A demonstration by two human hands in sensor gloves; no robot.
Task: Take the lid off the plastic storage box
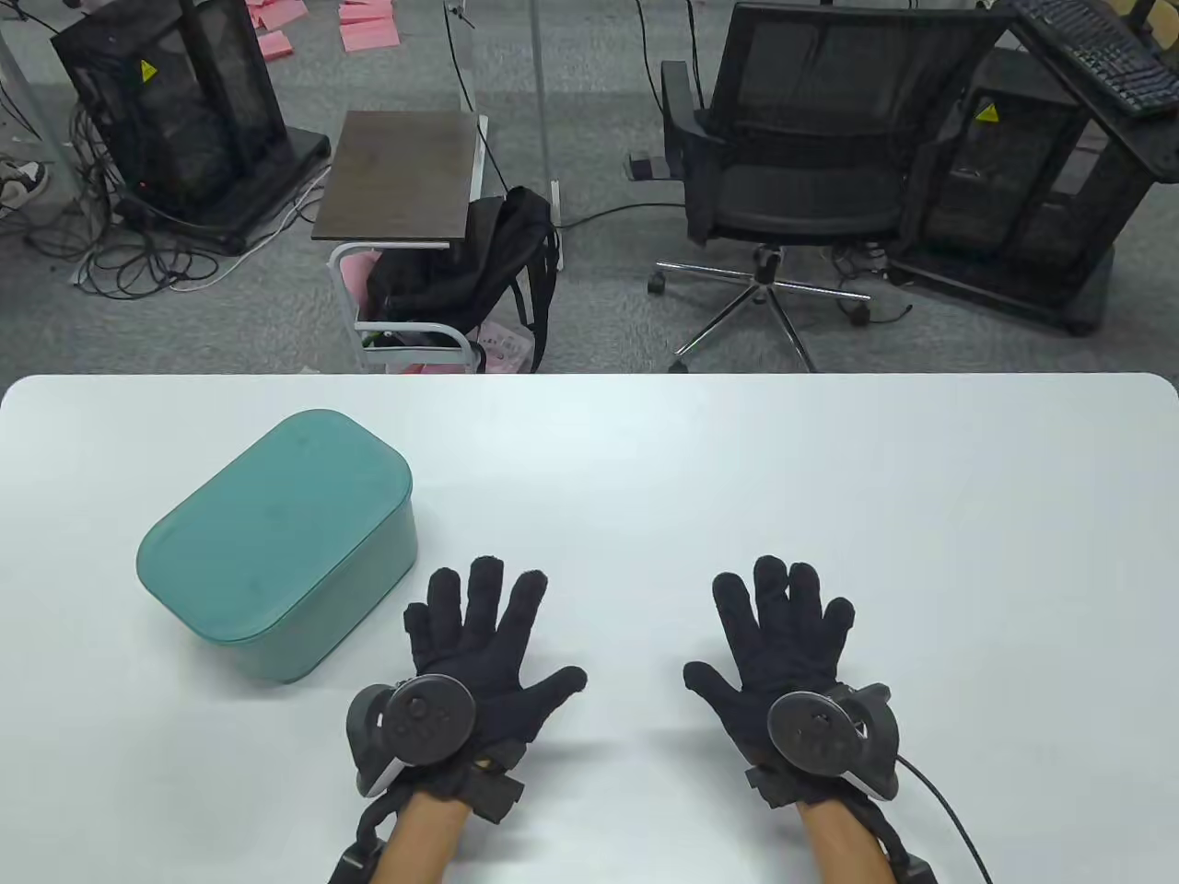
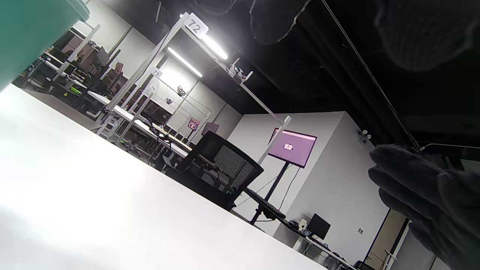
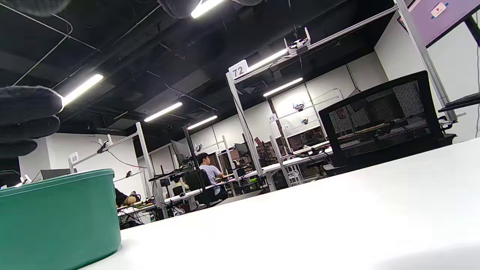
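A white bench [image 1: 737, 479] is seen from above, with two black-gloved hands laid near its front edge. A teal box [image 1: 276, 543] with rounded corners sits on the bench's left side, turned at an angle; its lid [image 1: 267, 525] is seated flat on top, closed. The left hand [image 1: 479, 663] is placed palm down just to the right of the box's near corner, close beside it but not touching. Its fingers [image 1: 484, 594] are spread and released — nothing is held. The right hand [image 1: 783, 663] is placed palm down well to the right of the box, apart from the left hand, with its fingers [image 1: 783, 599] likewise spread and released. A round dark tracker [image 1: 419, 718] is strapped to the back of each hand, and a cable is seen trailing from the right wrist.

In the left wrist view, a teal edge of the box [image 2: 30, 33] fills the upper left corner above the bright bench surface. In the right wrist view, the box [image 3: 56, 221] stands at the lower left — its wall and rim are visible from low down.

Beyond the bench, a black office chair [image 1: 811, 157] and a small side table [image 1: 401, 180] are seen on grey carpet.
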